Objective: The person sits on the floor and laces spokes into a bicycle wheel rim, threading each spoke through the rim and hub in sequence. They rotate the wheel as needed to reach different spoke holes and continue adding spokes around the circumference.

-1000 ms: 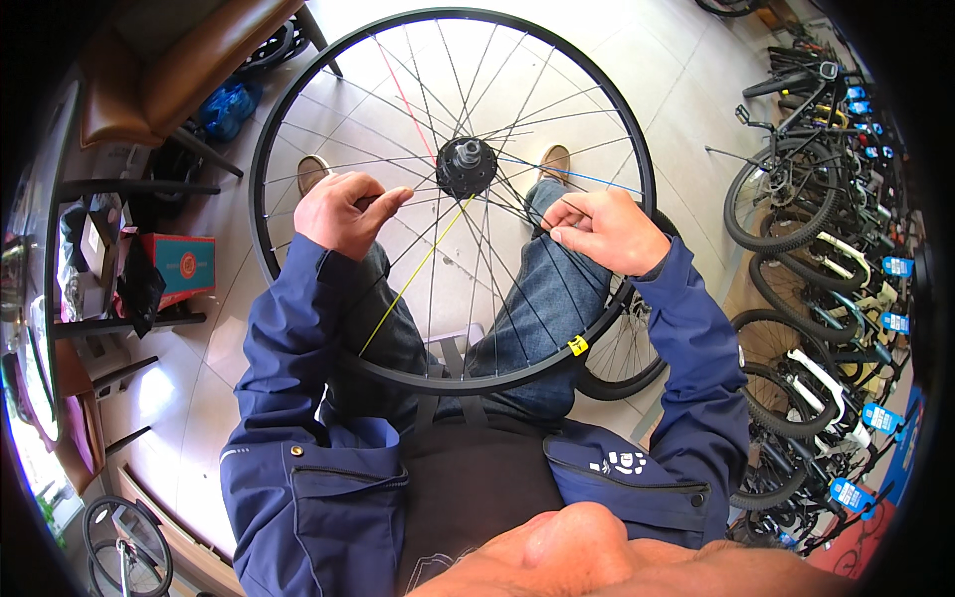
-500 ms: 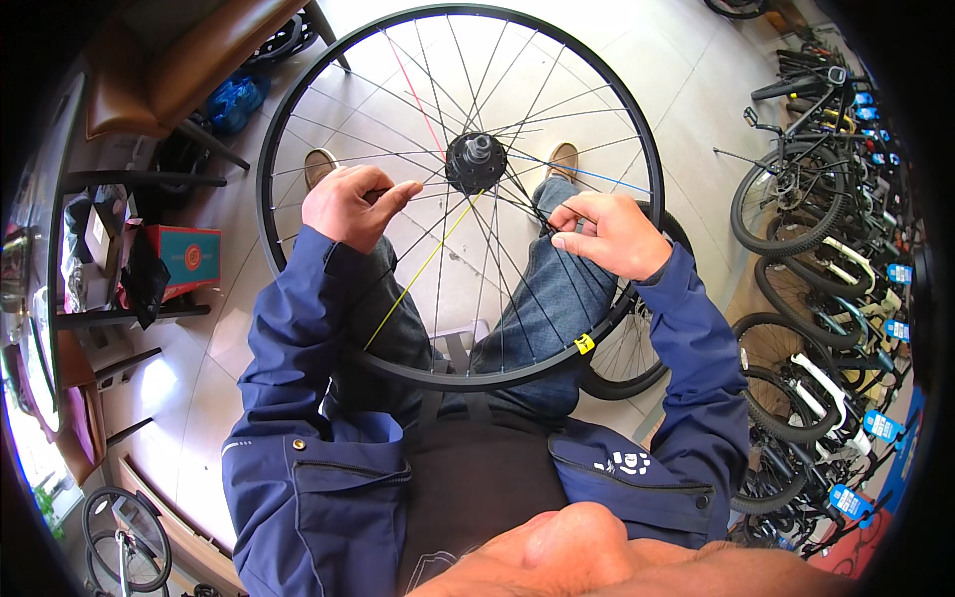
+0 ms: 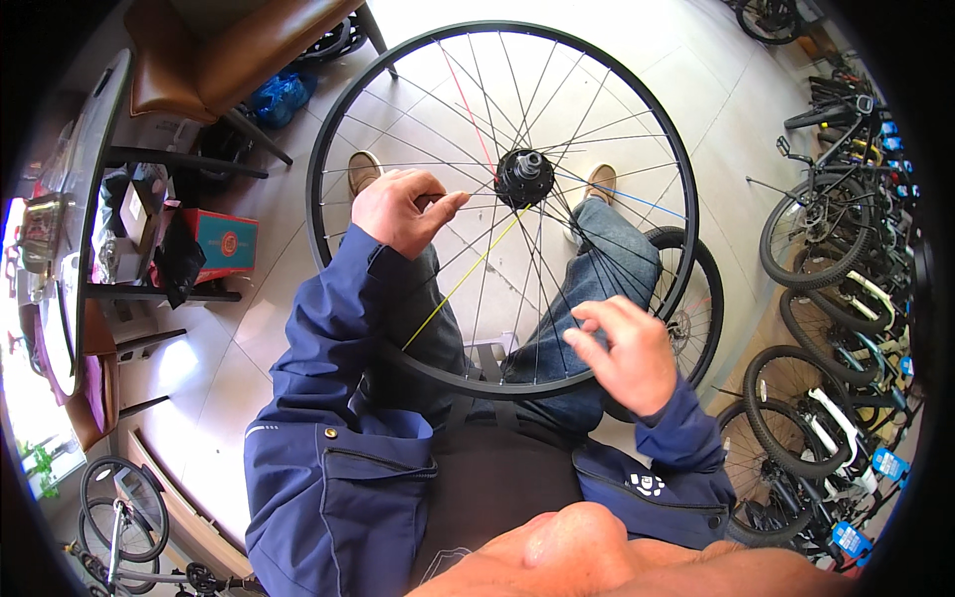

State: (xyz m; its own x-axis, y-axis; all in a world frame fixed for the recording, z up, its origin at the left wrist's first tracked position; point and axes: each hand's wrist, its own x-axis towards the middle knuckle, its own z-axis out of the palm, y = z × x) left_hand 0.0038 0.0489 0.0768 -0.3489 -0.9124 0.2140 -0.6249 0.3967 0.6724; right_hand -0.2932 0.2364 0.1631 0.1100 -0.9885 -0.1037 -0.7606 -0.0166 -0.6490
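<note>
A bicycle wheel (image 3: 325, 261) with a black rim and no tyre lies across my thighs. Its black hub (image 3: 524, 177) faces up. Most spokes are dark; one is red (image 3: 466, 102), one yellow (image 3: 468, 271) and one blue (image 3: 617, 198). Left of the hub, my left hand (image 3: 403, 211) is closed, thumb and forefinger pinching a dark spoke. Over the rim's lower right side is my right hand (image 3: 634, 358), fingers apart and curved, nothing seen in them. It covers part of the rim; whether it touches it I cannot tell.
A second wheel with a tyre (image 3: 708, 343) stands by my right leg. Rows of bicycles (image 3: 816, 234) line the right side. On the left are a brown chair (image 3: 184, 75), a table (image 3: 99, 204) and a teal and red box (image 3: 227, 244). Another bicycle (image 3: 119, 522) stands at lower left.
My right hand has left the spokes beside the hub and come down toward the near right rim, its fingers opening. My left hand keeps its pinch. The whole view has shifted slightly.
</note>
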